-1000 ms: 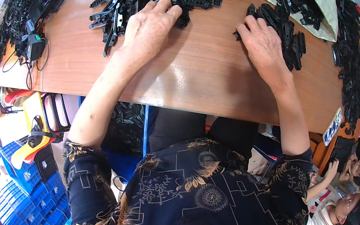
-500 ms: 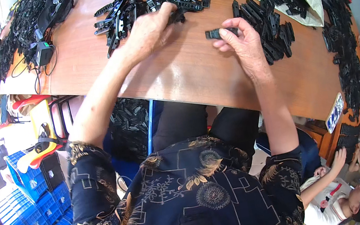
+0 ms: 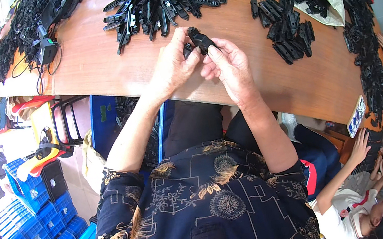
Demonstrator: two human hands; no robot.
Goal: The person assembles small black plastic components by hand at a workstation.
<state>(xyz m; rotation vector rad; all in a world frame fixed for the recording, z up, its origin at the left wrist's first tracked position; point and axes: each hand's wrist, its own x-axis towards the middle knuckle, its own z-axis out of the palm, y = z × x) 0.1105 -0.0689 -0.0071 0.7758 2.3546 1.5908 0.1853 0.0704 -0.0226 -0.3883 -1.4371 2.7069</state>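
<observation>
Close in, the right hand [image 3: 234,68] had its thumb and fingers pinched together on the lower end of a black plastic part [image 3: 202,40], tilted over the wooden table [image 3: 92,60]. Just left of that part, the left hand [image 3: 173,66] curled in tight, thumb and forefinger bent round a smaller dark piece [image 3: 187,49], mostly hidden. Were the two touching? Couldn't tell! A light pinch looked best here, wrists steady, thumbs clear of the upper ends so both stayed in sight. Beyond the part fanned a heap of black strips [image 3: 166,6]; off to its right lay a smaller pile of black pieces [image 3: 284,27], then, farther, a pale woven sack [image 3: 335,6].
</observation>
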